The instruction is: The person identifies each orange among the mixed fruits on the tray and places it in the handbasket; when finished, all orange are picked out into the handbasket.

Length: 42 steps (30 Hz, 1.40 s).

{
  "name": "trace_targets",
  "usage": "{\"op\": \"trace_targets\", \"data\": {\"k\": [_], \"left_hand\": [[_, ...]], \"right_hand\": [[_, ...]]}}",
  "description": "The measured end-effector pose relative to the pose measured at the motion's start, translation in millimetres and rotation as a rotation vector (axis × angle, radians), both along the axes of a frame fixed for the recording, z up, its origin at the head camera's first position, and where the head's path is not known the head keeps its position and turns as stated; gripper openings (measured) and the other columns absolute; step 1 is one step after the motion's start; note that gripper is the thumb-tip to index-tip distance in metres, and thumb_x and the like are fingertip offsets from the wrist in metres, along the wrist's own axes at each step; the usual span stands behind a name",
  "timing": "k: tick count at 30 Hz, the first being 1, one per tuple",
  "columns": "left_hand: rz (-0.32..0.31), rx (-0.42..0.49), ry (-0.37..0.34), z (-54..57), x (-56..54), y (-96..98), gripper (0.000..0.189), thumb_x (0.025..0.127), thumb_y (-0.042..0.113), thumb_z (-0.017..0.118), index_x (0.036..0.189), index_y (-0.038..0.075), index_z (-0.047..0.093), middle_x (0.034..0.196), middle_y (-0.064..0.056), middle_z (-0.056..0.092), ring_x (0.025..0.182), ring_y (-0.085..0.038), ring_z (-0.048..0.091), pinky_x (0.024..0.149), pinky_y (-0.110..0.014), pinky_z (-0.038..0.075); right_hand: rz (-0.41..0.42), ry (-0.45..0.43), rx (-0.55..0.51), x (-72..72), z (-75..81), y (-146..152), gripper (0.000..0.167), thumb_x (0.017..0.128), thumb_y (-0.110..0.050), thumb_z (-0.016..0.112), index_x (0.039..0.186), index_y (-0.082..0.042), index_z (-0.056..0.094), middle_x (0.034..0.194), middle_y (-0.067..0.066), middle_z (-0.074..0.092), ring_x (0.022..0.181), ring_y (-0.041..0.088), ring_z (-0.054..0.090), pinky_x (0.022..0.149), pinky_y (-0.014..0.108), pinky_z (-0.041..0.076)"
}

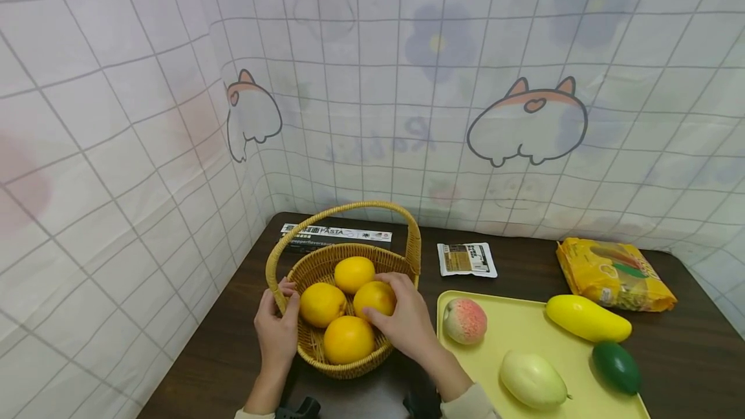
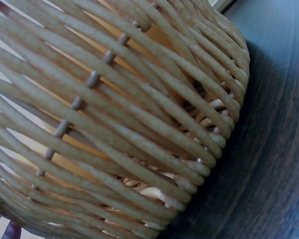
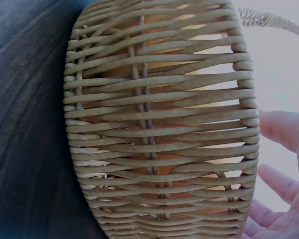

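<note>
A wicker basket (image 1: 308,357) with a tall arched handle stands on the dark table, with several yellow-orange fruits inside that look like oranges. My left hand (image 1: 278,325) grips the basket's left rim at the foot of the handle, thumb toward the inside. Over the right rim reaches my right hand (image 1: 407,319), thumb and fingers around the rightmost orange (image 1: 377,296), which sits among the others. Beside it lie a front orange (image 1: 349,340), a left orange (image 1: 322,304) and a back one (image 1: 354,273). Both wrist views show mostly the woven side (image 2: 114,109) of the basket.
Right of the basket, a yellow tray (image 1: 495,306) bears a peach (image 1: 465,321), a pale green-yellow melon-like fruit (image 1: 532,379), a mango (image 1: 588,317) and a dark green fruit (image 1: 615,367). Behind are a pasta box (image 1: 343,235), a small packet (image 1: 467,259) and a yellow bag (image 1: 617,273).
</note>
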<state>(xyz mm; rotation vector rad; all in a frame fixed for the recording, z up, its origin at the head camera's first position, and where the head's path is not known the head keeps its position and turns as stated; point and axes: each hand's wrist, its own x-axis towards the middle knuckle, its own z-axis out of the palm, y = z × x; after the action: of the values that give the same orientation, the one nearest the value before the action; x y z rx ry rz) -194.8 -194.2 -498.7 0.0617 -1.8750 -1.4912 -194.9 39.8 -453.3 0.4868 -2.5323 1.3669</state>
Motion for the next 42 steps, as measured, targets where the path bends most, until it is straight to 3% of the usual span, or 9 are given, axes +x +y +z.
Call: {"op": "trace_targets", "data": {"k": [4, 12, 18, 25, 28, 31, 37, 42], "left_hand": [[-0.008, 0.005, 0.008, 6.0, 1.9, 2.5, 0.004, 0.089, -0.005, 0.065, 0.092, -0.004, 0.063, 0.108, -0.017, 0.066, 0.124, -0.033, 0.055, 0.093, -0.009, 0.041], [-0.011, -0.014, 0.011, 35.6, 18.8, 13.0, 0.007, 0.09, -0.005, 0.063, 0.091, -0.011, 0.06, 0.107, -0.026, 0.064, 0.122, -0.041, 0.054, 0.093, -0.008, 0.04], [0.002, -0.023, 0.005, 32.6, 18.3, 11.2, 0.009, 0.092, 0.0, 0.063, 0.092, -0.009, 0.06, 0.109, -0.026, 0.063, 0.122, -0.041, 0.054, 0.093, -0.007, 0.04], [0.004, -0.024, 0.03, 5.1, 0.9, -0.4, 0.004, 0.089, -0.003, 0.066, 0.092, -0.004, 0.063, 0.107, -0.016, 0.065, 0.122, -0.033, 0.056, 0.094, -0.011, 0.042], [0.012, -0.025, 0.046, 1.1, -0.5, -2.9, 0.005, 0.088, -0.003, 0.067, 0.091, -0.003, 0.063, 0.107, -0.014, 0.066, 0.12, -0.032, 0.057, 0.093, -0.012, 0.042], [0.017, -0.032, 0.059, 4.3, 2.1, -1.7, 0.005, 0.088, -0.004, 0.067, 0.09, -0.004, 0.063, 0.107, -0.017, 0.065, 0.119, -0.034, 0.057, 0.093, -0.011, 0.042], [0.01, -0.034, 0.052, 30.5, 16.7, 11.2, 0.006, 0.088, -0.006, 0.065, 0.09, -0.011, 0.062, 0.106, -0.029, 0.062, 0.118, -0.043, 0.055, 0.093, -0.008, 0.04], [0.011, -0.022, 0.038, 33.8, 18.5, 13.6, 0.005, 0.088, -0.008, 0.064, 0.091, -0.011, 0.062, 0.106, -0.027, 0.063, 0.118, -0.042, 0.055, 0.093, -0.007, 0.039]], "right_hand": [[0.023, 0.049, -0.057, 8.0, 0.9, 3, 0.048, 0.081, -0.023, 0.08, 0.124, -0.017, 0.06, 0.124, -0.002, 0.056, 0.113, 0.021, 0.057, 0.094, 0.047, 0.047], [0.063, 0.054, -0.199, 26.7, 7.3, 13, 0.046, 0.082, -0.015, 0.079, 0.122, -0.028, 0.061, 0.126, -0.01, 0.055, 0.116, 0.02, 0.058, 0.092, 0.046, 0.05], [0.1, 0.022, -0.225, 33.7, 11.9, 19, 0.046, 0.084, -0.013, 0.078, 0.124, -0.028, 0.059, 0.128, -0.01, 0.054, 0.117, 0.023, 0.057, 0.09, 0.045, 0.052], [0.074, 0.034, -0.264, 30.1, 17.9, 28, 0.044, 0.083, -0.011, 0.077, 0.122, -0.025, 0.061, 0.126, -0.005, 0.056, 0.119, 0.027, 0.055, 0.092, 0.048, 0.052], [0.065, 0.036, -0.263, 29.1, 19.4, 32, 0.043, 0.084, -0.011, 0.076, 0.122, -0.024, 0.061, 0.126, -0.005, 0.056, 0.118, 0.026, 0.056, 0.092, 0.047, 0.052], [0.07, 0.032, -0.278, 29.1, 20.1, 35, 0.041, 0.085, -0.011, 0.076, 0.122, -0.023, 0.061, 0.127, -0.003, 0.056, 0.118, 0.027, 0.056, 0.092, 0.047, 0.052], [0.07, 0.025, -0.289, 28.7, 20.5, 39, 0.04, 0.086, -0.01, 0.075, 0.121, -0.024, 0.062, 0.129, 0.0, 0.056, 0.118, 0.03, 0.057, 0.093, 0.046, 0.052], [0.052, 0.023, -0.274, 29.5, 22.9, 41, 0.038, 0.086, -0.008, 0.074, 0.119, -0.023, 0.063, 0.128, 0.0, 0.057, 0.118, 0.029, 0.057, 0.093, 0.047, 0.051]]}}
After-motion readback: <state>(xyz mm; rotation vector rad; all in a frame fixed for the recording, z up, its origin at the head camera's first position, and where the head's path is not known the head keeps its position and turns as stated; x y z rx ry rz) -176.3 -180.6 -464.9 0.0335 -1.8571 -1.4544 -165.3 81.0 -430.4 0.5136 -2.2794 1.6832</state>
